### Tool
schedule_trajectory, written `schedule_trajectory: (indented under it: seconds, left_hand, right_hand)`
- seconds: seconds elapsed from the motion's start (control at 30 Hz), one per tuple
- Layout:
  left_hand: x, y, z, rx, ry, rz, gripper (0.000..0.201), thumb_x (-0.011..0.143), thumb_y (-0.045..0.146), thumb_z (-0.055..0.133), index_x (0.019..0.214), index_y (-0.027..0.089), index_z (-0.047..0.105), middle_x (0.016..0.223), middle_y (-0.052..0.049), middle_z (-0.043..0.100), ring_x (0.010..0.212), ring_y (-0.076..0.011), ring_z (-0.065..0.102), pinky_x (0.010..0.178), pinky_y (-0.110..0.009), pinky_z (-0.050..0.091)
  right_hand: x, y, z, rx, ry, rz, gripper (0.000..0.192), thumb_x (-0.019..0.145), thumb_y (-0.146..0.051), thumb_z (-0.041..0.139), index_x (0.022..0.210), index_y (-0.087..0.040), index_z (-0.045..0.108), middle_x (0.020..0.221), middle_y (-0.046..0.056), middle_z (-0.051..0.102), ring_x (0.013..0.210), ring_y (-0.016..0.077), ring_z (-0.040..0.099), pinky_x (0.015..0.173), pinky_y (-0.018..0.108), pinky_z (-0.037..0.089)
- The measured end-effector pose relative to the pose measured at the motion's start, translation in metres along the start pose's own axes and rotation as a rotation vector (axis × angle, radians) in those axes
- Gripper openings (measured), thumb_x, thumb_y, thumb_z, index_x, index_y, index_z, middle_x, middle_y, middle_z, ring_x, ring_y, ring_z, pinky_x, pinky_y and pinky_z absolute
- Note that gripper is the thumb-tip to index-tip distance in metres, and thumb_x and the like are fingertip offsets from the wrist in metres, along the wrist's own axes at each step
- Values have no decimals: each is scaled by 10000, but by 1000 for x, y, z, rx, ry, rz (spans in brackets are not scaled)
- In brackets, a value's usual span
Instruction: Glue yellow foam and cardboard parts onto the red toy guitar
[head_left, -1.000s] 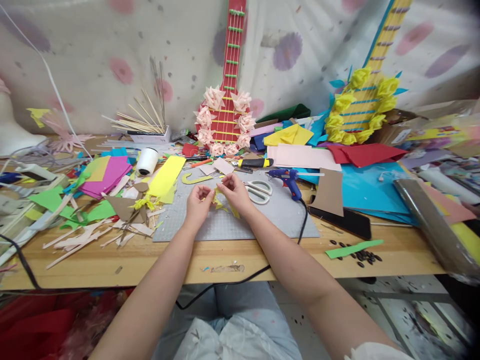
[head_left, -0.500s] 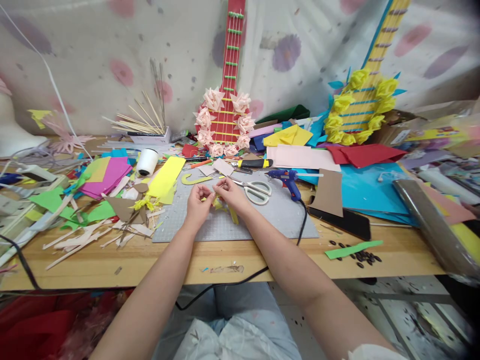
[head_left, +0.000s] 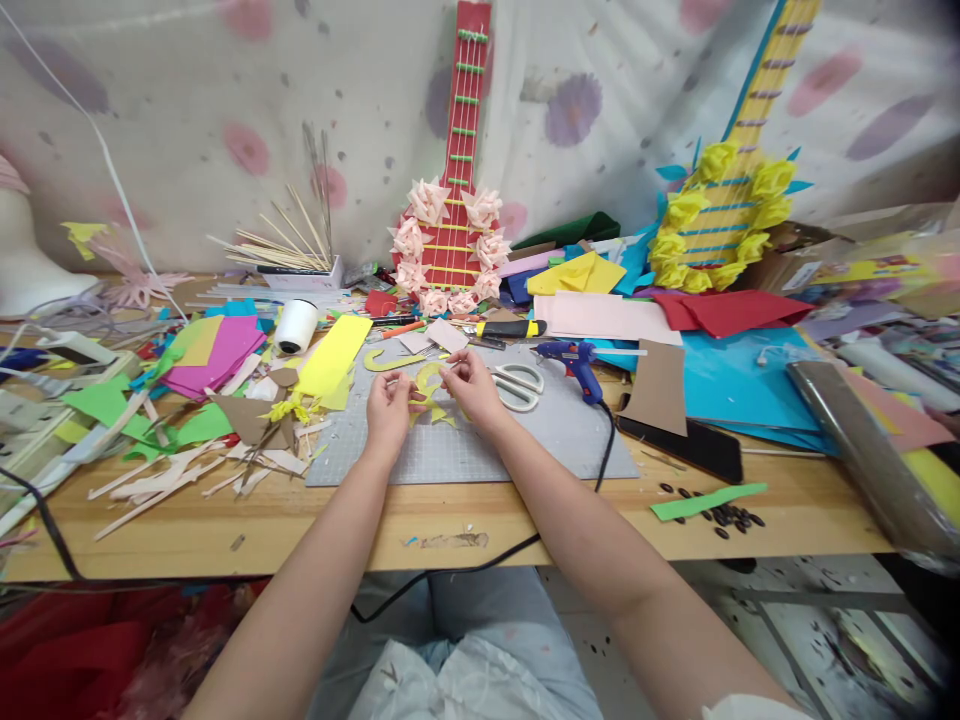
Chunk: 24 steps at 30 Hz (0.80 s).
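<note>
Both my hands meet over the grey cutting mat point(head_left: 540, 435) and pinch a small yellow paper piece point(head_left: 429, 388) between them. My left hand point(head_left: 389, 413) grips its left side with thumb and fingers. My right hand point(head_left: 470, 386) holds its right side from above, fingers curled. The paper curls up between the fingertips, and its lower points hang toward the mat. A yellow hook-shaped cutout point(head_left: 388, 359) lies just beyond the hands.
White-handled scissors point(head_left: 517, 384) and a blue glue gun point(head_left: 576, 362) lie right of my hands. A white thread spool point(head_left: 295, 325), coloured paper sheets and scraps crowd the left. A red paper guitar point(head_left: 454, 200) and a yellow-flowered one point(head_left: 724, 205) lean on the wall.
The yellow paper has been turned and now curls upward between the fingertips. Both hands stayed at the same spot over the mat, shifting only slightly.
</note>
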<state>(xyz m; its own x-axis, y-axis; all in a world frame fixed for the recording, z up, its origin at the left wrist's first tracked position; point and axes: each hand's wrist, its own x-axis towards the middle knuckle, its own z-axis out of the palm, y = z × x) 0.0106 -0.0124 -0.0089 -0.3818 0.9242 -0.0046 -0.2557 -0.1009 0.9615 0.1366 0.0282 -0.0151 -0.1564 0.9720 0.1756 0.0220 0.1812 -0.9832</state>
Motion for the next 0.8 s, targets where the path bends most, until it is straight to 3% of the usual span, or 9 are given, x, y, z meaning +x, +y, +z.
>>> schedule_trajectory:
  seconds: [0.17, 0.3, 0.53, 0.8]
  left_hand:
    - [-1, -1, 0, 29, -63, -2, 355, 614, 310, 722, 829, 172, 475, 606, 44, 569, 523, -101, 581, 481, -211, 483]
    - [0, -2, -2, -13, -18, 47, 410, 569, 277, 743, 806, 190, 420, 570, 94, 521, 457, -65, 530, 485, -207, 491]
    - [1, -3, -1, 11, -58, 2, 411, 639, 417, 690, 875, 179, 452, 603, 34, 596, 515, -119, 609, 476, -229, 498]
    - [0, -1, -3, 8, -54, 40, 480, 584, 314, 737, 886, 201, 381, 594, 60, 595, 516, -112, 604, 519, -247, 520]
  right_hand:
    - [0, 3, 0, -35, 19, -57, 271, 750, -372, 554, 917, -226, 399, 585, -83, 526, 554, 105, 522, 558, 236, 385]
    - [-2, 3, 2, 16, 2, -40, 265, 759, -387, 537, 911, -224, 395, 584, -88, 524, 532, 101, 521, 554, 237, 386]
    - [-2, 4, 3, 48, 43, -51, 251, 752, -358, 541, 916, -231, 400, 580, -95, 504, 571, 108, 562, 569, 235, 391]
    - [-3, -1, 2, 135, -15, 63, 295, 736, -415, 537, 922, -234, 397, 560, -91, 531, 493, 98, 516, 473, 206, 343]
